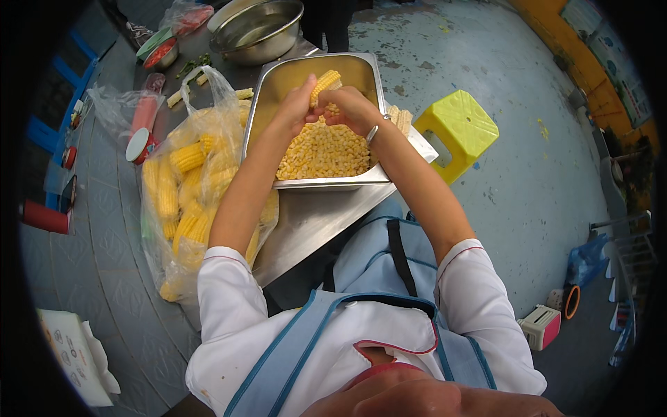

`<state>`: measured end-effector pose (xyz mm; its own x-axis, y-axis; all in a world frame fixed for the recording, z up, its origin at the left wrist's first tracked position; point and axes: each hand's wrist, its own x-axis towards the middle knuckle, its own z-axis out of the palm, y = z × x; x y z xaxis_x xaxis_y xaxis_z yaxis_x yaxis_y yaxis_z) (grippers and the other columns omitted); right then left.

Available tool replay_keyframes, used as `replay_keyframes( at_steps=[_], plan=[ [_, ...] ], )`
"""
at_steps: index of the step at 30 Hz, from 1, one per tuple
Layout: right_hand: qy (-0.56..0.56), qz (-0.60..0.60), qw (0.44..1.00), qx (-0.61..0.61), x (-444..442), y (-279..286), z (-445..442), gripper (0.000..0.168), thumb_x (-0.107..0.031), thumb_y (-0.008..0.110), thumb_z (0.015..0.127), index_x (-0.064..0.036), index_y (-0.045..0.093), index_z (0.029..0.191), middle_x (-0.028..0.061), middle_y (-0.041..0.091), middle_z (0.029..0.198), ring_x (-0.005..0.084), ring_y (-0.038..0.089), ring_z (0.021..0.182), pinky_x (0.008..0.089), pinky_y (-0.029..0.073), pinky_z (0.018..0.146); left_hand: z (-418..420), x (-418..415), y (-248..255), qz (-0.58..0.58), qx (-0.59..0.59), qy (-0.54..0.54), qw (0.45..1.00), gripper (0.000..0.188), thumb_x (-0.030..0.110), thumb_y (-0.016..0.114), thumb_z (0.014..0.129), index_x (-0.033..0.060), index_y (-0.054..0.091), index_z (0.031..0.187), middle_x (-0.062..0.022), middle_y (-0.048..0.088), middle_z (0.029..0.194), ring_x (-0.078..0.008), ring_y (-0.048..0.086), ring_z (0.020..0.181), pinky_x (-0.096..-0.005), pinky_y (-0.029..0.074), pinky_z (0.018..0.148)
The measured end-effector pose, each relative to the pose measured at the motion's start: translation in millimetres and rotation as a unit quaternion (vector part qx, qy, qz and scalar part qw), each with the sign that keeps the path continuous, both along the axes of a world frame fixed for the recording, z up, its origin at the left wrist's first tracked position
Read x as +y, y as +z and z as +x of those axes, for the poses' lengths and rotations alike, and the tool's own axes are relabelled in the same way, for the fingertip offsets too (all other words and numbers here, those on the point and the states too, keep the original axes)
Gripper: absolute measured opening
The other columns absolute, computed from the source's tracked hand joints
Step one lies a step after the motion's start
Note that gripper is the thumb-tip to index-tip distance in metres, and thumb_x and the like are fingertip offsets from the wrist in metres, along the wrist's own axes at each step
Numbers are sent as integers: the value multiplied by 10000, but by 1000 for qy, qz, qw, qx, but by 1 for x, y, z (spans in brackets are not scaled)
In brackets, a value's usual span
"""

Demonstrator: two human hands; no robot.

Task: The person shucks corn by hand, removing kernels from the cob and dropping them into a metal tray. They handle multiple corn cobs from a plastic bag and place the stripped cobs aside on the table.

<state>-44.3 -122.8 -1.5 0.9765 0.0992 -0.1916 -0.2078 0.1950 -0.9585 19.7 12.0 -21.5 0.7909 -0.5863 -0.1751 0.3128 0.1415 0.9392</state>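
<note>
Both hands hold one ear of corn [326,86] above a deep stainless steel pan [266,112]. My left hand [298,104] grips it from the left, thumb pointing up along the cob. From the right, my right hand [353,107] has its fingers bent against the ear, which hides part of its lower end. Loose yellow corn kernels [325,154] cover the bottom of the pan. To the left, a clear plastic bag [224,94] lies open, full of husked corn ears [168,190]. Stripped corncobs [400,120] lie just right of the pan.
A metal table [297,219] carries the pan. Large steel bowls [255,39], a bowl of chopped red food [161,53] and a red-and-white tub [139,146] stand on the left and far sides. A yellow plastic stool [458,130] is at right. Someone's dark-clothed legs [328,23] are beyond.
</note>
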Motion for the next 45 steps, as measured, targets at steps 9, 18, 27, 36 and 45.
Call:
replay_keyframes(
  at_steps=[9, 18, 27, 36, 45],
  plan=[
    [-13, -87, 996, -19, 4, 4, -3, 160, -146, 610, 734, -8, 577, 805, 39, 561, 717, 111, 531, 633, 246, 450, 563, -3, -4, 4, 1, 15, 20, 1000, 392, 404, 370, 944, 44, 516, 889, -49, 527, 692, -99, 449, 497, -203, 292, 380],
    [-167, 29, 984, -55, 0, 2, 6, 299, -316, 507, 867, -31, 530, 779, 34, 509, 674, 119, 503, 596, 260, 422, 513, -14, -10, 11, 66, -89, 87, 990, 426, 440, 404, 926, 37, 524, 995, -37, 564, 746, -100, 518, 578, -212, 397, 481],
    [-194, -224, 950, -98, 9, -7, 12, 455, -462, 394, 916, -32, 501, 819, 27, 477, 645, 90, 460, 507, 224, 364, 402, -8, -18, -4, 193, -309, 183, 913, 575, 511, 405, 890, -58, 488, 912, -227, 586, 830, -294, 595, 804, -358, 463, 684],
    [-228, -305, 874, -301, 12, -20, 16, 454, -354, 349, 938, 66, 518, 899, 295, 573, 894, 469, 530, 818, 465, 422, 722, -22, -23, -2, 157, -369, 239, 884, 571, 479, 402, 903, -87, 475, 901, -282, 557, 893, -380, 553, 885, -400, 417, 778],
    [-121, 44, 985, -114, 7, 2, 1, 250, -287, 376, 922, -77, 503, 880, -14, 440, 632, 71, 421, 503, 208, 324, 396, -21, -22, 16, 48, -269, 244, 930, 491, 461, 388, 920, -18, 481, 866, -131, 535, 812, -212, 510, 764, -317, 411, 736]
  ],
)
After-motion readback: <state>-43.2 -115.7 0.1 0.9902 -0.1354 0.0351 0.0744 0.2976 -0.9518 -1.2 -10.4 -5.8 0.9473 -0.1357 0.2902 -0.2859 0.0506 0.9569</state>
